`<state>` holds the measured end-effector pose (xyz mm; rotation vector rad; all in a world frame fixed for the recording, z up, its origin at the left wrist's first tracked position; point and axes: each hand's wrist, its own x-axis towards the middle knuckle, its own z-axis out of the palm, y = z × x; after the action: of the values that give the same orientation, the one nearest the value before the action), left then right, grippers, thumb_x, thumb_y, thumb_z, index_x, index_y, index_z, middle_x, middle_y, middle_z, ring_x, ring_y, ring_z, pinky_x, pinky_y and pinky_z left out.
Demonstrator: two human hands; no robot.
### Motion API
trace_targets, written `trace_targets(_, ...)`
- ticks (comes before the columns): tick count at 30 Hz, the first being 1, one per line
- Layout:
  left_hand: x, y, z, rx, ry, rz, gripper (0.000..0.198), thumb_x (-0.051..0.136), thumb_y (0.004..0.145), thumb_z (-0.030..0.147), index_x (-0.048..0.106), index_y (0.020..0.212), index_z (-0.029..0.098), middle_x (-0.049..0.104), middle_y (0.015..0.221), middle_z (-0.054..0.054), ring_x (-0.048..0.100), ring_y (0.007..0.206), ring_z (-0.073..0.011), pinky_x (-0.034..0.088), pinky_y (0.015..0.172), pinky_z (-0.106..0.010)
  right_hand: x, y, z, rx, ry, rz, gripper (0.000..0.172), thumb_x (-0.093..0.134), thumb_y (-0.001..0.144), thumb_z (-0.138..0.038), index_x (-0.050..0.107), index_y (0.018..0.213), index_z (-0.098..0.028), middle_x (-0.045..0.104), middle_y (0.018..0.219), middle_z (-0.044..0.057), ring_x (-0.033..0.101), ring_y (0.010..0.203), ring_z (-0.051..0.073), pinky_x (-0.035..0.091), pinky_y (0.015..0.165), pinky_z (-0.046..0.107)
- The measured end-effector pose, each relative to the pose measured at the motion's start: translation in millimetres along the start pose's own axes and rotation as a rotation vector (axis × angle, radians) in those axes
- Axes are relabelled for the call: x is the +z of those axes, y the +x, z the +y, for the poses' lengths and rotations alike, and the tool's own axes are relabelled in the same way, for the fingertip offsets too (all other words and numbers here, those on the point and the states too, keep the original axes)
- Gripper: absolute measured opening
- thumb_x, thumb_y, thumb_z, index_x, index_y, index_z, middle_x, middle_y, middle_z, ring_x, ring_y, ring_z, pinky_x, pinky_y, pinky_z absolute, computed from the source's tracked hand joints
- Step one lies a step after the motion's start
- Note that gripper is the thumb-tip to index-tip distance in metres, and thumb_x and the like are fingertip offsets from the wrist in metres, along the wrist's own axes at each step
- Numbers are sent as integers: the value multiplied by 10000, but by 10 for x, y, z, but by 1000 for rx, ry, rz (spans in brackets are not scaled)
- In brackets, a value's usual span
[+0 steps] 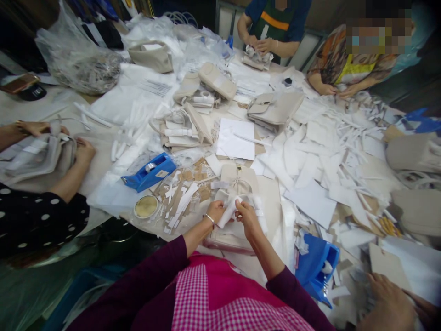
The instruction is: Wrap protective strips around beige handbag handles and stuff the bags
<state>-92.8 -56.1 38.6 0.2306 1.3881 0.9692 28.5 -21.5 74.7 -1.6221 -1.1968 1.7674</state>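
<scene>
Right before me on the table lies a beige handbag [229, 242] with a small gold clasp on its flap. Over it, my left hand [216, 213] and my right hand [246, 216] both grip a piece of white wrapping [227, 215], which looks like thin foam or paper. The left fingers close on its left side. My right thumb and fingers pinch its upper right part. A bracelet circles my left wrist. What the wrapping covers, perhaps a strap or handle, I cannot make out.
A blue tape dispenser [150, 171] stands left, another blue tape dispenser [316, 266] right. Near the left one sit a round tin [146, 207] and paper scraps [182, 197]. More beige bags [272, 109] lie farther back. Co-workers' hands [389, 299] show around the table.
</scene>
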Motion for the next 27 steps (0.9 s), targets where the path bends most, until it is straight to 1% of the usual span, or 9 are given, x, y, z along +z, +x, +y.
trace_targets(2,-32,-15,-12,27,-5,-23,276,700,704,328,457,674,199,592,604,4,603,513,-174,538,527,-360,45,44,-78,50,34,-67,316,675,631,-459,564,708,-174,481,559,-40,423,490,106,312,465,234)
trace_targets(4,-89,-46,-19,49,-2,-55,296,696,705,363,453,694,195,595,624,4,618,536,-180,541,533,-355,82,71,-96,25,70,-87,291,709,593,-408,563,676,-171,479,543,-49,383,471,91,300,473,239)
trace_targets(7,-200,-100,-40,75,-45,-145,343,722,677,406,463,727,186,606,672,10,629,593,-173,562,588,-364,108,71,-54,-56,108,-87,232,696,609,-356,562,661,-174,480,545,-52,360,480,87,284,487,243)
trace_targets(11,-320,-145,-101,86,-85,-222,397,733,658,470,508,792,172,642,775,-14,653,696,-196,569,678,-392,114,75,12,-93,92,-80,189,673,622,-324,555,656,-180,458,532,-60,352,488,91,275,493,243)
trace_targets(16,-375,-177,-113,94,-65,-296,428,584,784,560,580,945,163,673,942,-79,676,759,-213,550,731,-377,120,144,21,-104,47,-125,196,667,628,-331,544,640,-178,448,513,-63,362,481,91,272,492,244)
trace_targets(18,-372,-207,-85,98,-49,-315,433,587,792,548,586,966,152,668,995,-99,681,764,-211,541,741,-368,132,169,5,-102,32,-145,214,667,629,-355,550,639,-176,440,496,-65,360,469,90,269,485,245)
trace_targets(20,-358,-242,-58,106,-39,-325,431,663,746,512,583,945,138,659,998,-98,681,770,-208,535,755,-366,152,187,-16,-97,17,-156,238,672,620,-380,558,643,-173,449,494,-63,366,463,90,277,481,246)
trace_targets(24,-322,-291,-47,132,-106,-305,455,782,639,438,570,894,125,649,904,-59,670,777,-195,532,800,-381,197,218,-43,-93,-12,-163,274,688,588,-408,560,644,-172,476,504,-53,389,464,94,297,478,247)
trace_targets(27,-316,-297,-55,99,-126,-283,443,782,649,416,561,902,127,647,851,-52,677,757,-195,541,762,-355,211,258,-31,-75,-27,-166,296,695,571,-425,545,621,-174,467,483,-52,382,448,94,291,463,248)
